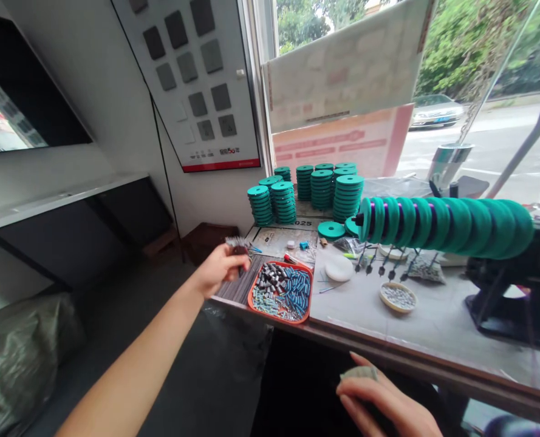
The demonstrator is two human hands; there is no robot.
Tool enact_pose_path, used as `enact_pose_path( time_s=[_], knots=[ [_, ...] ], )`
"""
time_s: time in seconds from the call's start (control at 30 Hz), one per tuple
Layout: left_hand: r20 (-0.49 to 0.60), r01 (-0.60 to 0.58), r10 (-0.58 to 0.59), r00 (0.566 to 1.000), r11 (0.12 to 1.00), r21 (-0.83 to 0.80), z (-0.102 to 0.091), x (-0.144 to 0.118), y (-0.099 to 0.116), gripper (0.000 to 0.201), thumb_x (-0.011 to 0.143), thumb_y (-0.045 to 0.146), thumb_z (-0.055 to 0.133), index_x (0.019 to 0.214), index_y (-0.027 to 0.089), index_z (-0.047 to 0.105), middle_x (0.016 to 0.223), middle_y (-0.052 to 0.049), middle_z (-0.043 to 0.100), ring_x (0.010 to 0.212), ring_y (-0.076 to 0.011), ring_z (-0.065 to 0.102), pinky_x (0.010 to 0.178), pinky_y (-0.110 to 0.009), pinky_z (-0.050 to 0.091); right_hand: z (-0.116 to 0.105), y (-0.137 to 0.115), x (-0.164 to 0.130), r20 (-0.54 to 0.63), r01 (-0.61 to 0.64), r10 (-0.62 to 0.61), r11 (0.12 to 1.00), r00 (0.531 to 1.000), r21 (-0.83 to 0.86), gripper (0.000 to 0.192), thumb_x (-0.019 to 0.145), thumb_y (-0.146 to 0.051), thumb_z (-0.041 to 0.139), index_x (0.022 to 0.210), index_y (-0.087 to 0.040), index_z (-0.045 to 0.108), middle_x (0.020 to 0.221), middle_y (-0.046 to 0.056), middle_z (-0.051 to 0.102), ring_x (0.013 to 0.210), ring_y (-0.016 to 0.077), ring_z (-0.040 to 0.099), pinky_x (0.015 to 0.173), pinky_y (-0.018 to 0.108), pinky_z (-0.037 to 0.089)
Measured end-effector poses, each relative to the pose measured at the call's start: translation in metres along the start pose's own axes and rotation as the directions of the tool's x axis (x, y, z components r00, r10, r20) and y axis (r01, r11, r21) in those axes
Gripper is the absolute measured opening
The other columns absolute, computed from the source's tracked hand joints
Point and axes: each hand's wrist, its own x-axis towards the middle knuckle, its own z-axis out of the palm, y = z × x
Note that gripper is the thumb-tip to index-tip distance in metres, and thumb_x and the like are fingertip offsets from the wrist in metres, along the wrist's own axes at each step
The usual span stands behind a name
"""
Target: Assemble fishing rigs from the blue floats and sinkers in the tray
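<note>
Teal-green discs [321, 187] stacked at centre frame; an orange tray [280, 291] holds blue and grey pieces; a red-edged white board [197, 79] of grey squares upper left.

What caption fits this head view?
Left hand holds a bundle of small parts beside an orange tray; right hand rests low.

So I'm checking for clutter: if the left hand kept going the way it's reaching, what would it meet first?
Probably the flat papers on the table, just beyond the left hand and its bundle of small dark parts; then the green disc stacks. Depth is unclear.
</note>
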Motion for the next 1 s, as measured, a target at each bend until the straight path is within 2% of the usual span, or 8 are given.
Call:
enact_pose_path(
  time_s=[0.13,0.2,0.37,0.5,0.7,0.77,0.9,1.0],
  knots=[
    [0.237,0.240,-0.200,0.951,0.958,-0.154,0.057,-0.056,-0.038,0.040,0.067,0.028,0.051,0.104,0.017,0.046,0.056,0.007,0.041,0.038,0.0066,0.025,0.040,-0.009,0.018,0.002,-0.003,0.003,-0.031,0.008,-0.006,0.999,0.999,0.041,0.017,0.086,-0.020,0.045,0.072,-0.017,0.055,0.060,-0.004,0.057,0.056,0.0047,0.060,0.081,0.017,0.047],
    [0.317,0.407,-0.292,0.902,0.821,-0.401,0.086,-0.074,-0.059,0.039,0.070,0.035,0.050,0.106,0.021,0.045,0.058,0.007,0.041,0.038,0.0077,0.024,0.042,-0.008,0.017,0.003,-0.005,0.001,-0.028,-0.004,0.006,0.999,1.000,0.053,0.013,0.085,-0.018,0.045,0.075,-0.017,0.054,0.061,-0.004,0.056,0.055,0.0036,0.058,0.082,0.018,0.047],
    [0.210,0.387,-0.326,0.922,0.734,-0.558,0.131,-0.089,-0.092,0.038,0.066,0.044,0.056,0.094,0.020,0.045,0.051,0.008,0.038,0.035,0.0056,0.025,0.039,-0.009,0.013,0.001,-0.009,-0.003,-0.002,-0.038,0.038,0.999,0.999,0.031,0.011,0.083,-0.014,0.045,0.078,-0.018,0.053,0.062,-0.004,0.057,0.055,0.0054,0.057,0.076,0.020,0.050],
    [0.127,0.365,-0.355,0.926,0.762,-0.535,0.142,-0.087,-0.107,0.041,0.061,0.047,0.060,0.085,0.020,0.042,0.049,0.008,0.039,0.035,0.0042,0.027,0.037,-0.009,0.016,0.001,-0.011,-0.003,0.006,-0.084,0.084,0.996,0.996,0.025,0.012,0.084,-0.014,0.044,0.078,-0.018,0.054,0.063,-0.003,0.058,0.055,0.0071,0.058,0.074,0.022,0.050],
    [0.059,0.298,-0.309,0.949,0.821,-0.486,0.148,-0.088,-0.118,0.042,0.061,0.049,0.063,0.080,0.018,0.042,0.056,0.005,0.049,0.038,0.0038,0.034,0.039,-0.010,0.019,0.002,-0.009,-0.005,0.031,-0.207,0.205,0.970,0.978,0.129,0.010,0.085,-0.015,0.046,0.080,-0.018,0.055,0.070,-0.001,0.061,0.062,0.0080,0.060,0.063,0.017,0.050],
    [0.086,0.300,-0.298,0.951,0.814,-0.498,0.148,-0.090,-0.117,0.042,0.059,0.046,0.066,0.082,0.017,0.044,0.058,0.005,0.049,0.040,0.0043,0.036,0.041,-0.010,0.023,0.003,-0.008,-0.007,0.039,-0.210,0.206,0.967,0.978,0.146,0.010,0.085,-0.015,0.047,0.082,-0.018,0.055,0.070,-0.001,0.062,0.062,0.0082,0.060,0.063,0.017,0.050],
    [0.233,0.357,-0.270,0.934,0.720,-0.595,0.147,-0.090,-0.113,0.041,0.057,0.047,0.065,0.076,0.017,0.044,0.045,0.009,0.035,0.035,0.0039,0.029,0.040,-0.011,0.022,0.003,-0.006,-0.010,0.071,-0.233,0.224,0.956,0.972,0.180,0.010,0.084,-0.012,0.047,0.084,-0.018,0.055,0.069,-0.002,0.060,0.062,0.0083,0.058,0.062,0.017,0.049],
    [0.187,0.315,-0.254,0.949,0.721,-0.617,0.145,-0.089,-0.108,0.046,0.055,0.050,0.068,0.069,0.016,0.042,0.046,0.009,0.036,0.032,0.0059,0.024,0.037,-0.010,0.016,0.005,-0.006,-0.009,0.065,-0.257,0.249,0.944,0.966,0.206,0.010,0.084,-0.012,0.047,0.081,-0.018,0.055,0.068,-0.001,0.059,0.063,0.0086,0.057,0.064,0.018,0.048]
  ],
)
